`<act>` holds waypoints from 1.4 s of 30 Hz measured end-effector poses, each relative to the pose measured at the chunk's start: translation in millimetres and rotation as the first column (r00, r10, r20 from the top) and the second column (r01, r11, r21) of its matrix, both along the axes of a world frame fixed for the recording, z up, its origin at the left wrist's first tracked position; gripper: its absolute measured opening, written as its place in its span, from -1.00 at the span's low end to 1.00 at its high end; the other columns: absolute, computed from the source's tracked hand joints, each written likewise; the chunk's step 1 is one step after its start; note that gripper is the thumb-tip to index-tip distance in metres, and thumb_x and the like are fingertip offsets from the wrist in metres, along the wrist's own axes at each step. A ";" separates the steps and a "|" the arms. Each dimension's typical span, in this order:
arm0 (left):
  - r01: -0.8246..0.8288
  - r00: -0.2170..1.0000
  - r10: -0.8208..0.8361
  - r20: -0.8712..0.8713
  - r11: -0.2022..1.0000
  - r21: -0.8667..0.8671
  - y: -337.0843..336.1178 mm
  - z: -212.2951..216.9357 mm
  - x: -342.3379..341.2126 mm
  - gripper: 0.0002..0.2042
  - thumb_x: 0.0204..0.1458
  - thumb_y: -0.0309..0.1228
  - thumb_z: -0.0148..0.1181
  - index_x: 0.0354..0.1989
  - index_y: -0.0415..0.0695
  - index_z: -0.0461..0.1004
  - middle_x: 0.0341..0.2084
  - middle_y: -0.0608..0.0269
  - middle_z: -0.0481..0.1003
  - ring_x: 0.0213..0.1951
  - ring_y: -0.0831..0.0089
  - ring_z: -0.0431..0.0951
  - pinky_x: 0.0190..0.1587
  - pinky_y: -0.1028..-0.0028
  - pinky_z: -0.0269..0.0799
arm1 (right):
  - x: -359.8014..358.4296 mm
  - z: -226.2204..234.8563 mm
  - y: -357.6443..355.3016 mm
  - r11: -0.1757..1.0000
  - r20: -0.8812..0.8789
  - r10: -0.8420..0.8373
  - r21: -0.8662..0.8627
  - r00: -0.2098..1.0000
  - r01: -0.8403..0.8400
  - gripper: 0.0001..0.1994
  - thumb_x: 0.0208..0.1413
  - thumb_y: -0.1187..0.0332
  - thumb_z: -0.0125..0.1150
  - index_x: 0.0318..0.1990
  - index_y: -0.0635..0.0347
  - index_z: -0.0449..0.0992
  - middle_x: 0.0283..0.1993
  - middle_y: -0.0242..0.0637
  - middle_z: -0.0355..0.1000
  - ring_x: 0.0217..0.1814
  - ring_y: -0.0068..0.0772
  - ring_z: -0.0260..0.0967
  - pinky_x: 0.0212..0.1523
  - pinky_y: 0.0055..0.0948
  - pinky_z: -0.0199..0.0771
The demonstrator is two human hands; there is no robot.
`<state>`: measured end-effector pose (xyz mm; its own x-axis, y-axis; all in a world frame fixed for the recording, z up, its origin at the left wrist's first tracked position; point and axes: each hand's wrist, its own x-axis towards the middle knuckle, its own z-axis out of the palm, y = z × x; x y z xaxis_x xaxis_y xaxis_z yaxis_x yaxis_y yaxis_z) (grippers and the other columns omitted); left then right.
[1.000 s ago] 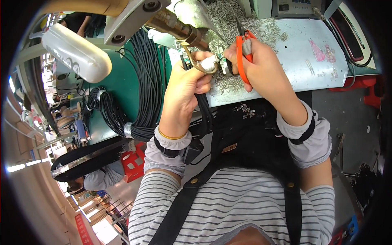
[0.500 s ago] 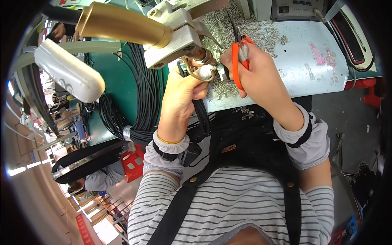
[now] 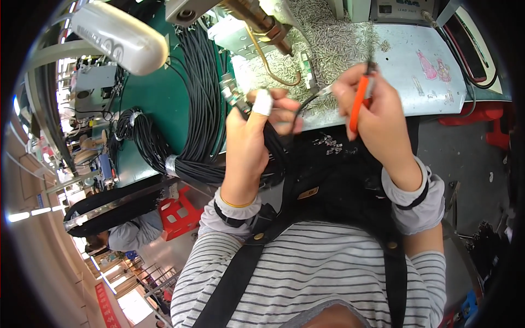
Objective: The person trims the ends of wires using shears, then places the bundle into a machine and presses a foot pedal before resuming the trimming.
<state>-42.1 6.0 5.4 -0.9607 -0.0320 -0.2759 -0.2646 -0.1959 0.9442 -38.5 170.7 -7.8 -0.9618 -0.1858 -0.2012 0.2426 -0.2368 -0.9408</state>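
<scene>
My left hand (image 3: 245,136), a white cover on its thumb, is closed around several black cables (image 3: 272,143) whose metal and green connector ends (image 3: 232,90) stick out above it. One black cable (image 3: 301,109) bends from its fingers toward my right hand (image 3: 383,117). That cable's pale metal tip (image 3: 325,92) reaches the right fingertips; blur hides whether they pinch it. Orange-handled pliers (image 3: 358,106) rest in my right hand, their dark jaws pointing away and blurred. A brass-coloured machine nozzle (image 3: 276,39) and a bent brown tube (image 3: 268,68) stand beyond the left hand.
Heaps of small metal pins (image 3: 328,41) cover the pale work plate (image 3: 402,54). Long black cable bundles (image 3: 194,104) lie on the green table at left. A white lamp head (image 3: 120,38) hangs at upper left. A grey control box (image 3: 402,10) stands at far right.
Both hands have drawn away from the machine nozzle and apart from each other. The right hand went rightward with the pliers. The cable connector ends now show above the left hand.
</scene>
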 end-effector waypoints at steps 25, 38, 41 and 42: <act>0.517 0.855 -0.512 0.088 0.854 -0.055 -15.9 4.5 33.2 -0.57 -0.05 -0.37 0.12 -0.01 -0.20 0.18 -0.51 0.36 0.33 -0.58 0.67 0.26 -0.59 0.68 0.14 | 35.0 1.7 -14.0 0.993 -0.042 0.104 -0.043 0.994 -0.105 -0.88 0.03 0.45 0.04 -0.41 0.36 0.33 -0.72 -0.43 0.23 -0.70 -0.65 0.23 -0.66 -0.69 0.22; 0.348 0.934 -0.331 0.131 0.927 -0.143 -17.2 2.1 32.9 -0.84 -0.13 -0.59 0.14 -0.34 -0.28 0.37 -0.53 0.33 0.39 -0.54 0.66 0.33 -0.52 0.69 0.20 | 38.1 -3.4 -12.4 0.998 -0.120 0.024 0.058 0.992 -0.017 -0.86 0.08 0.41 -0.02 -0.45 0.28 0.32 -0.65 -0.40 0.27 -0.81 -0.70 0.11 -0.79 -0.72 0.07; 0.199 0.835 -0.379 -0.399 0.885 -0.422 -15.0 -6.6 34.2 -0.89 -0.13 -0.59 0.13 -0.39 -0.29 0.38 -0.57 0.33 0.38 -0.57 0.65 0.32 -0.53 0.67 0.21 | 37.6 0.4 -11.6 0.986 0.131 0.153 -0.085 0.979 -0.143 -0.88 0.07 0.41 -0.01 -0.44 0.26 0.33 -0.64 -0.39 0.28 -0.77 -0.68 0.14 -0.78 -0.70 0.07; 0.199 0.836 -0.378 -0.398 0.885 -0.421 -15.8 -5.1 33.7 -0.89 -0.13 -0.59 0.13 -0.39 -0.29 0.38 -0.57 0.33 0.38 -0.57 0.65 0.32 -0.53 0.67 0.21 | 37.3 -0.9 -12.2 0.983 0.105 0.162 -0.100 0.981 -0.152 -0.89 0.05 0.41 0.01 -0.44 0.25 0.35 -0.64 -0.38 0.29 -0.76 -0.66 0.15 -0.78 -0.68 0.07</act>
